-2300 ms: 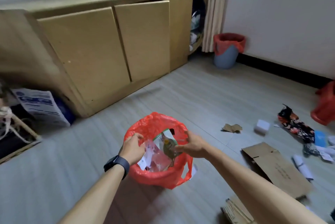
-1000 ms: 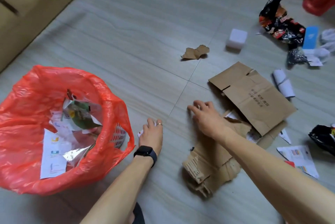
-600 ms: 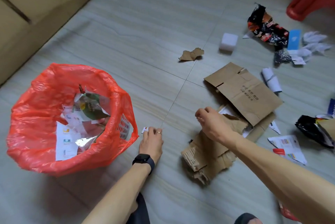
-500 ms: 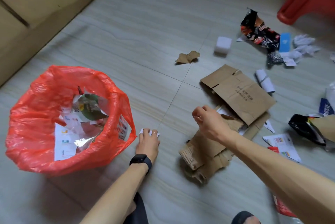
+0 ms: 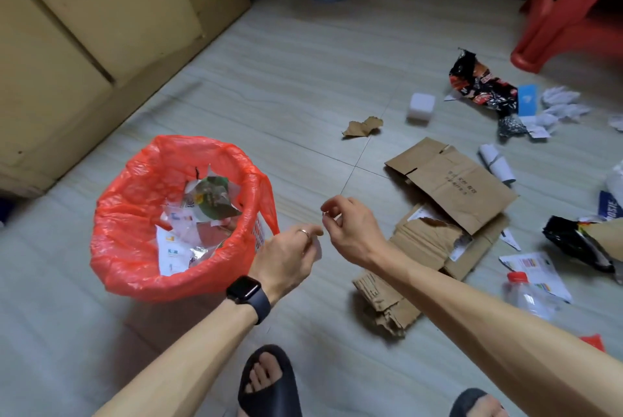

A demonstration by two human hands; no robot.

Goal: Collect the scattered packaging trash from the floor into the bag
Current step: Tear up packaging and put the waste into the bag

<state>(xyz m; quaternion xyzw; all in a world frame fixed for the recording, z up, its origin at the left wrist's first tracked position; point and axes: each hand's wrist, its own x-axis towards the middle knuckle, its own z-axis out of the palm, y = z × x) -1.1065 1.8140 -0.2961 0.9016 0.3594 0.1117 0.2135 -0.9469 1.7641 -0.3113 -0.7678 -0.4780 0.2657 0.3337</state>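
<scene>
Floor [image 5: 303,55]: L hand [image 5: 286,258], R hand [image 5: 350,231] lifted scraps [image 5: 317,249].

Dim, soft indoor light; faint shadows, wide-angle warp at edges, slight blur.

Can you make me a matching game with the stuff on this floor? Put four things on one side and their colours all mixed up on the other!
Things:
1. bag
2. block
3. cardboard
4. sandal

Colours:
A. white
B. black
C. red
D. brown

Right pairs: 1-C, 2-A, 3-D, 4-B.
</scene>
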